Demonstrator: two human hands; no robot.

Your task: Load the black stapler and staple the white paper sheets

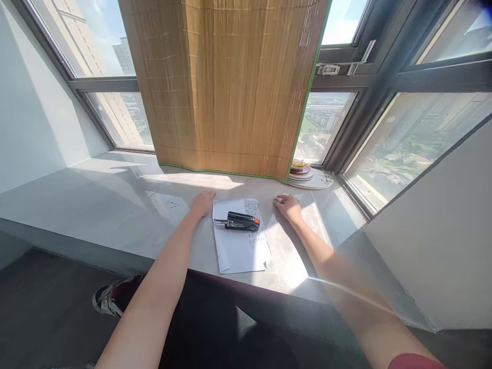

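Note:
A black stapler (243, 221) with an orange-red patch at one end lies across a stack of white paper (234, 251) on the ledge. Printed text shows along the stack's right side, and a bottom corner is turned up. My left hand (202, 204) rests flat on the ledge beside the stack's upper left corner, holding nothing that I can see. To the right of the paper, apart from it, my right hand (289, 207) has its fingertips pinched together. Something small sits at those fingertips, too small to name.
A bamboo blind (238, 92) with green edging hangs down to the ledge (115, 205) at the back. Stacked plates (302, 174) stand by the right window corner on a round pale board (323, 179). A shoe (105, 300) shows below the ledge's front edge.

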